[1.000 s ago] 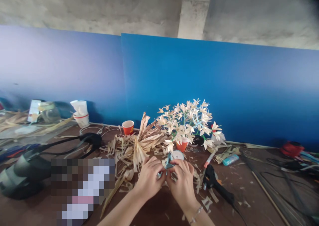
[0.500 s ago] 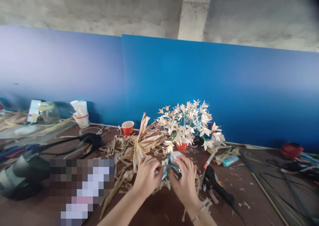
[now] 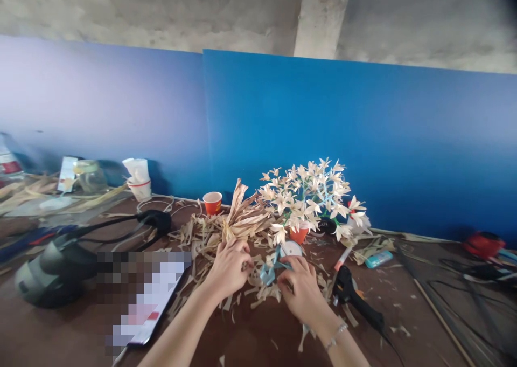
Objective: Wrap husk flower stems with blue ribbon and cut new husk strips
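Note:
My left hand [image 3: 231, 265] rests at the front of a bundle of dried husks [image 3: 246, 216], its fingers bent; whether they pinch anything is hidden. My right hand [image 3: 299, 282] has curled fingers beside a light blue ribbon [image 3: 267, 274], and its grip is partly hidden. Behind that hand lies a round white disc [image 3: 291, 248]. Pale husk flowers on green and blue stems [image 3: 309, 194] stand in a red paper cup [image 3: 299, 232]. Husk scraps [image 3: 197, 248] are scattered around both hands.
A black glue gun [image 3: 357, 299] lies right of my right hand, near a turquoise packet [image 3: 378, 258]. Another red cup [image 3: 212, 202] stands behind the husks. At left are a phone [image 3: 161, 297], a dark grey device [image 3: 52, 272] and a glass jar [image 3: 89, 177].
My left hand has moved left, away from the ribbon and toward the husk bundle. My right hand stays by the ribbon, slightly farther right. The view has shifted a little.

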Tool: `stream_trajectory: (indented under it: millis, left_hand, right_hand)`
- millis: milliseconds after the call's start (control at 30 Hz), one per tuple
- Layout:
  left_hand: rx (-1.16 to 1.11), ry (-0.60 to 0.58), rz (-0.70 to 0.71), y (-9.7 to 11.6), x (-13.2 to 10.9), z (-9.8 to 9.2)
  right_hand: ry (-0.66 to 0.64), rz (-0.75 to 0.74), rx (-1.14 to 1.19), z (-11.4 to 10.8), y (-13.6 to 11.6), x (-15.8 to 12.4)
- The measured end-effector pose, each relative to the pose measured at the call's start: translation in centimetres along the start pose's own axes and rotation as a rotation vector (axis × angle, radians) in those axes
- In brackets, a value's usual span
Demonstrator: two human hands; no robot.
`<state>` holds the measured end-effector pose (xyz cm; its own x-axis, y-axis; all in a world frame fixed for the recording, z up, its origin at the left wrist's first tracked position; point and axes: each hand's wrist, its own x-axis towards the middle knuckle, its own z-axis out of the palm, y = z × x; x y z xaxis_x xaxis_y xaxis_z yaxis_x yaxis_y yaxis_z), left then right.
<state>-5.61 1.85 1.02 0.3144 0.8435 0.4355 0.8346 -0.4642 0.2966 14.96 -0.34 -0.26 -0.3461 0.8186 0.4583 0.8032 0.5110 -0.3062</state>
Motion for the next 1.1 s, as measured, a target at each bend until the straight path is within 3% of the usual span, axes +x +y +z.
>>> stream_trajectory:
  millis: [167,467,567,767,1100]
  left_hand:
    - [0.000,-0.051,0.070,0.7,-0.3,0.2]
    - [0.147,-0.016,-0.035,0.0,-0.2,0.8]
    - [0.109,0.019,0.015,0.6,0.0,1.0]
    - [-0.009,-0.060,0.078,1.5,-0.1,1.8]
    - [0.037,0.022,-0.035,1.1,0.1,1.6]
  right_hand:
    - [-0.003,-0.018,-0.061,0.4,0.0,-0.3]
    - [0.084,0.026,-0.080,0.9,0.2,-0.1]
    - [0.051,0.017,-0.035,0.8,-0.2,-0.1]
    - [-0.026,-0.038,-0.003,1.2,-0.8,-0.2]
    - [0.140,0.134,-0.045,1.7,0.2,0.5]
